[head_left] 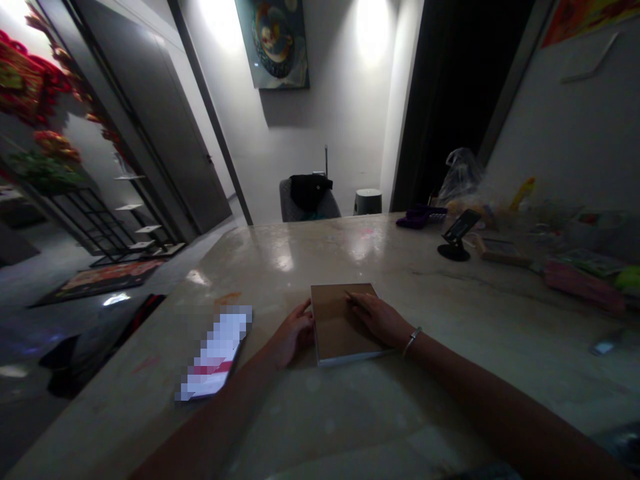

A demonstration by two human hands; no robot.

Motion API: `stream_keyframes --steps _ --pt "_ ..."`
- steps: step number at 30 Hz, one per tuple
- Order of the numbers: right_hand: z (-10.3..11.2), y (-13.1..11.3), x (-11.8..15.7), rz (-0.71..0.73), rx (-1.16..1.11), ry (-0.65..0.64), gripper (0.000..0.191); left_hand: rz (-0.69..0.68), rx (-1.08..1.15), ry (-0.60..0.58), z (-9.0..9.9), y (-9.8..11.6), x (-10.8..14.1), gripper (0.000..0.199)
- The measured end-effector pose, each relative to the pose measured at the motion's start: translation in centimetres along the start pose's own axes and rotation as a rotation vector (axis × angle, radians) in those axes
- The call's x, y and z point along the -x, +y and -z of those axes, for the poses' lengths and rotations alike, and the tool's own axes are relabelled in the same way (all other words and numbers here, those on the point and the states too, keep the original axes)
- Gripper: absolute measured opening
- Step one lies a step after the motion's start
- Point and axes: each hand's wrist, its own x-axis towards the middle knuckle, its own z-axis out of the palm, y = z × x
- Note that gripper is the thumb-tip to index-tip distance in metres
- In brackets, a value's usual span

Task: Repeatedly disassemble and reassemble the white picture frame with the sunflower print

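A brown-covered book or pad (333,330) with pale page edges lies flat on the stone-topped table (280,420). Against its left edge rests my left hand (295,335), the index finger stretched along the side and the other fingers curled; whether it grips the edge is hard to see. My right hand (377,319), with a bracelet at the wrist, lies over the right part of the cover. Its fingers are bent together around a thin, pencil-like item (349,293), too small to name surely.
Left of my left forearm lies a phone-like slab (217,357), its face blurred out. A black stand (455,243), purple cloth (420,217), wooden frame (500,250) and pink packet (583,287) lie at the right. A chair (310,200) stands beyond the far edge.
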Motion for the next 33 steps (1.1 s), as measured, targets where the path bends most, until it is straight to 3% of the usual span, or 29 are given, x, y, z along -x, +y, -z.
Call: stream_keyframes --steps 9,17,24,27,31,33 --pt "0.3 -0.5 0.1 -0.005 -0.114 -0.02 0.034 -0.045 -0.095 0.132 -0.6 0.2 0.4 0.082" --pt "0.3 -0.5 0.2 0.062 -0.14 -0.013 0.036 -0.06 -0.051 0.138 -0.5 0.2 0.4 0.093" --pt "0.3 -1.1 0.2 0.016 -0.18 -0.003 0.036 -0.078 -0.109 0.296 -1.1 0.3 0.3 0.087" --pt "0.0 -0.8 0.2 0.046 -0.132 -0.019 0.04 -0.095 -0.118 0.306 -1.1 0.3 0.4 0.086" --pt "-0.1 -0.9 0.3 0.089 -0.106 -0.055 0.044 -0.18 -0.2 0.34 0.2 0.1 -0.3 0.076" --pt "0.0 -1.5 0.4 0.088 -0.125 -0.067 0.041 -0.248 -0.299 0.416 1.3 0.0 -1.0 0.059"
